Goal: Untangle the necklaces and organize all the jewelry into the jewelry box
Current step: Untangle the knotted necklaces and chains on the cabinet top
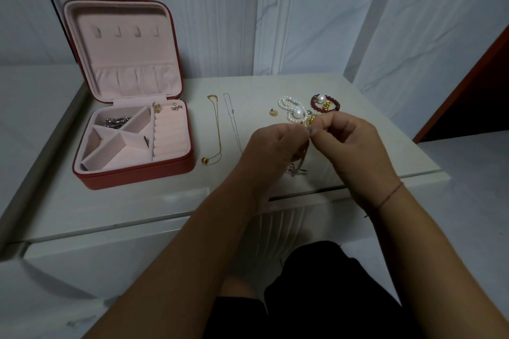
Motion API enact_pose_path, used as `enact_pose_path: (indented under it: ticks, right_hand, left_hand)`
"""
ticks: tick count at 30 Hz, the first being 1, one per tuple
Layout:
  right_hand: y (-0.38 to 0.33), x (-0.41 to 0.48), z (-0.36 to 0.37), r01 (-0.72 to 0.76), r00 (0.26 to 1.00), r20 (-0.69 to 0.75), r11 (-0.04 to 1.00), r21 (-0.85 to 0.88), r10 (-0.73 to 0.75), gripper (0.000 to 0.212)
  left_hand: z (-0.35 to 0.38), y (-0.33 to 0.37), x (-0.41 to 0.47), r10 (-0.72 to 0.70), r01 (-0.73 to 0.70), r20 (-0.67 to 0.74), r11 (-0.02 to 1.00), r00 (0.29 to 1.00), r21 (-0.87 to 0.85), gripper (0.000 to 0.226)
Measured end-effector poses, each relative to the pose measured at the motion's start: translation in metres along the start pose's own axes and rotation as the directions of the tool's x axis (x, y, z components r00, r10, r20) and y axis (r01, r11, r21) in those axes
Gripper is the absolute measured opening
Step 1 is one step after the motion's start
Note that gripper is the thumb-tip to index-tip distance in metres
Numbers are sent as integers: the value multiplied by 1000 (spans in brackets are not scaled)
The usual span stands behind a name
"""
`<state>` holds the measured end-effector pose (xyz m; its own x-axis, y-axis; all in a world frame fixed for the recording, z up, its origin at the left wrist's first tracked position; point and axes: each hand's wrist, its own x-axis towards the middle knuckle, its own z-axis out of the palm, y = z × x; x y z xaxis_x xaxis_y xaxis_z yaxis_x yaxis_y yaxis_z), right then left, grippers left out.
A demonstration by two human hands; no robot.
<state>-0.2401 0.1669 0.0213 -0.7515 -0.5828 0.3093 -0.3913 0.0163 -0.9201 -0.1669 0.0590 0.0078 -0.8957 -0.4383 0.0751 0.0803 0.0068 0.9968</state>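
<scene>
Pinching a silver necklace (297, 170) between left hand (275, 146) and right hand (355, 146) fingers. Held near the tabletop (165, 201) front edge, box (132, 177) well left.

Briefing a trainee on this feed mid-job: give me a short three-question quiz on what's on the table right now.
1. True or false: the jewelry box is closed.
2. Which lies nearest the box? A) gold necklace B) silver necklace C) red bead bracelet
3. What do the left hand and right hand pinch between them?
Key: 1 false, its lid stands open. 2 A. 3 a thin chain, with a silver pendant hanging below.
</scene>
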Motion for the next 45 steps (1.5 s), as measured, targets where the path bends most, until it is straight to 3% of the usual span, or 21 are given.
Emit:
enact_pose_path:
  ticks: [4, 7, 12, 18, 22, 26, 33, 38, 45]
  right_hand:
    - [0, 3, -1, 44, 999, 15, 996, -83, -43, 6]
    - [2, 3, 0, 20, 1000, 14, 1000, -11, -19, 9]
    - [6, 2, 5, -136, 991, 35, 968, 213, 131, 12]
    - [2, 3, 7, -279, 958, 45, 882, 381, 283, 12]
    - [3, 5, 6, -301, 943, 18, 831, 467, 332, 26]
    - [4, 5, 4, -266, 954, -10, 864, 427, 298, 7]
    - [4, 3, 0, -167, 982, -40, 948, 271, 184, 12]
    - [5, 3, -1, -130, 990, -31, 976, 175, 137, 13]
    - [7, 3, 2, -60, 997, -37, 987, 152, 66, 10]
  left_hand:
    - [8, 2, -2, -155, 156, 27, 956, 988, -247, 16]
    - [9, 3, -2, -135, 138, 27, 959, 990, -248, 16]
    - [6, 7, -2, 144, -143, 1, 984, 990, 104, 25]
    - [5, 3, 1, 385, -351, -39, 876, 922, 332, 19]
    - [6, -3, 3, 488, -411, -74, 799, 870, 440, 10]
    - [3, -4, 5, 543, -422, -154, 774, 825, 471, 3]
    - [3, 0, 3, 622, -468, -121, 690, 774, 552, 17]
    - [4, 2, 2, 674, -482, -108, 621, 731, 618, 13]
    - [7, 4, 0, 530, -397, -205, 794, 823, 461, 8]
